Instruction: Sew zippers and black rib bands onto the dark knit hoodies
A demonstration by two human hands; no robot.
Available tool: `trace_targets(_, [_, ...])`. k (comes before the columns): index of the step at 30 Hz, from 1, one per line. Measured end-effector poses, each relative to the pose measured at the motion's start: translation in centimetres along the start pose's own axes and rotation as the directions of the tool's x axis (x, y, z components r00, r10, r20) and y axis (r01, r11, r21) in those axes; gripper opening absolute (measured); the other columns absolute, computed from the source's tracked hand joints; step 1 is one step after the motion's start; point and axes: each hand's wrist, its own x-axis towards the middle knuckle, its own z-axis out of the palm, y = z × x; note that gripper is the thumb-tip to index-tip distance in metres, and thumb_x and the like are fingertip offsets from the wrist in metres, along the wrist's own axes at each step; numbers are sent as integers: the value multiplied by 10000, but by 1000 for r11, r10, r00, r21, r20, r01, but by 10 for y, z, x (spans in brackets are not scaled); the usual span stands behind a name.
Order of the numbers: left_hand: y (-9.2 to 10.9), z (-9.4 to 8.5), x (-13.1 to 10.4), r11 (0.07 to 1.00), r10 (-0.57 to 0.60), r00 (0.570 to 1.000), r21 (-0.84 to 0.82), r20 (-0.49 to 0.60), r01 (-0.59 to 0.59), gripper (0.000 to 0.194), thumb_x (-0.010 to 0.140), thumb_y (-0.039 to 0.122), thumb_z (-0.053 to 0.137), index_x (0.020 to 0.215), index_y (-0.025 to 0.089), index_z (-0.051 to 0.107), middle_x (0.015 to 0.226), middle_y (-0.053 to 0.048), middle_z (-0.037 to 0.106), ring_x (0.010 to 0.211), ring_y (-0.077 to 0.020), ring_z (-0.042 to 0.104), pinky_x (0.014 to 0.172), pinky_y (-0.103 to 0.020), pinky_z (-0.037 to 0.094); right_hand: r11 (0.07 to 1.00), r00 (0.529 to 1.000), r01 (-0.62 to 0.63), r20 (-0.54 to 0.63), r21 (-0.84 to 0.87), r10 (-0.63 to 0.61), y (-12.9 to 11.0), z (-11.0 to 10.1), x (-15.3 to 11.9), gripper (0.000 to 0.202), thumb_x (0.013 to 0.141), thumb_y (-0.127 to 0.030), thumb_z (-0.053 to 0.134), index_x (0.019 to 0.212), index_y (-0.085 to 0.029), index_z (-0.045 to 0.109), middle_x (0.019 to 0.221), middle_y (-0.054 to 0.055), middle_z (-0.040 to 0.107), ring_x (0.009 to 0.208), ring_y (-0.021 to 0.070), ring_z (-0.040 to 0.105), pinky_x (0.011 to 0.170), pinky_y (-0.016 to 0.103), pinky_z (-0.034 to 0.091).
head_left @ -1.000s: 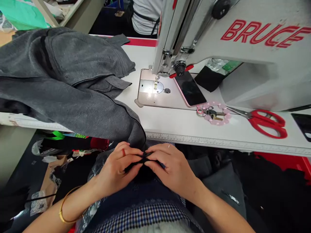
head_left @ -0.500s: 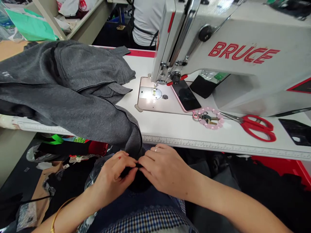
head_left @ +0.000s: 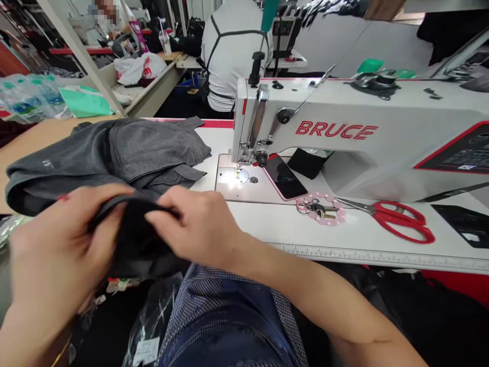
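Observation:
A dark grey garment (head_left: 153, 148) lies bunched on the left of the sewing table, and its near part hangs over the front edge. My left hand (head_left: 64, 244), smeared a little by motion, pinches the black edge of this garment between thumb and fingers. Further right along that edge, my right hand (head_left: 198, 224) is closed on the cloth too. Between the hands the edge is held up and slightly curved. To the right stands a white sewing machine (head_left: 336, 122), its lit needle plate (head_left: 234, 176) bare of cloth.
A phone (head_left: 284, 177), keys on a pink beaded ring (head_left: 321, 208) and red-handled scissors (head_left: 401, 219) lie right of the needle. A ruler strip (head_left: 344, 253) runs along the table's front edge. Behind the table, a person in a white top (head_left: 233, 56) faces away. Water bottles (head_left: 30, 94) stand at left.
Both hands have risen from my lap and moved left, drawing the garment's edge up and the hands farther apart. The view has tilted up, showing more of the room.

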Motion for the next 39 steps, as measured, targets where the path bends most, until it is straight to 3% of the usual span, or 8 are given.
trace_targets(5, [49, 91, 100, 851, 442, 776, 62, 449, -521, 282, 855, 324, 361, 976, 224, 595, 870, -46, 593, 735, -207, 543, 613, -277, 367, 883, 882, -470, 22, -9, 470, 95, -13, 3, 222, 840, -279, 444, 690, -151, 545, 531, -28, 547, 507, 85, 521, 503, 186, 344])
trace_targets(8, [62, 161, 122, 810, 547, 601, -187, 582, -556, 294, 854, 361, 382, 929, 191, 610, 814, -56, 616, 734, -209, 560, 625, -269, 374, 818, 820, -535, 99, -211, 563, 141, -23, -2, 258, 815, -242, 451, 595, -146, 547, 483, 7, 546, 512, 121, 534, 513, 218, 343])
trace_targets(12, [57, 206, 131, 799, 586, 564, -299, 582, -522, 336, 854, 422, 374, 901, 171, 592, 791, -50, 627, 736, -197, 573, 620, -256, 384, 842, 884, -414, 67, -347, 463, 162, -29, -11, 133, 755, -230, 538, 665, -150, 591, 718, 76, 630, 720, 205, 557, 598, 285, 334])
trace_targets(15, [54, 206, 136, 791, 603, 549, -341, 579, -509, 280, 831, 392, 428, 886, 166, 584, 804, -52, 626, 731, -190, 573, 632, -261, 406, 859, 989, 32, 138, -510, 45, 170, -26, -16, 178, 822, -108, 426, 828, -158, 597, 888, 59, 632, 848, 200, 523, 651, 307, 314])
trace_targets(18, [63, 192, 123, 750, 645, 588, -253, 488, -612, 264, 814, 199, 407, 1027, 141, 550, 864, -83, 616, 780, -210, 563, 695, -312, 417, 747, 958, 286, 177, -600, -225, 182, -22, -20, 221, 826, -53, 389, 823, -144, 590, 872, 36, 635, 829, 192, 512, 633, 315, 300])
trace_targets(26, [60, 180, 68, 601, 798, 593, -81, 104, -795, 349, 816, 157, 412, 1142, 72, 503, 783, -80, 587, 725, -212, 468, 695, -384, 372, 794, 957, 290, 138, -535, -257, 191, -25, -20, 198, 836, -187, 416, 818, -136, 607, 761, 36, 634, 745, 175, 507, 624, 312, 318])
trace_targets(33, [47, 173, 97, 413, 892, 449, -508, 57, -756, 267, 822, 205, 432, 607, 152, 581, 793, -41, 617, 761, -165, 446, 800, -379, 384, 855, 958, 280, 76, -437, -275, 188, -29, -27, 254, 757, -187, 456, 971, -145, 588, 1035, 39, 622, 840, 186, 507, 686, 334, 327])
trace_targets(39, [53, 169, 89, 571, 816, 531, -459, 227, -681, 222, 864, 153, 400, 749, 141, 590, 857, -28, 634, 755, -136, 507, 713, -289, 455, 864, 964, 265, 151, -427, -221, 181, -30, -28, 295, 769, -278, 457, 997, -131, 573, 1063, 90, 584, 879, 202, 491, 671, 331, 311])
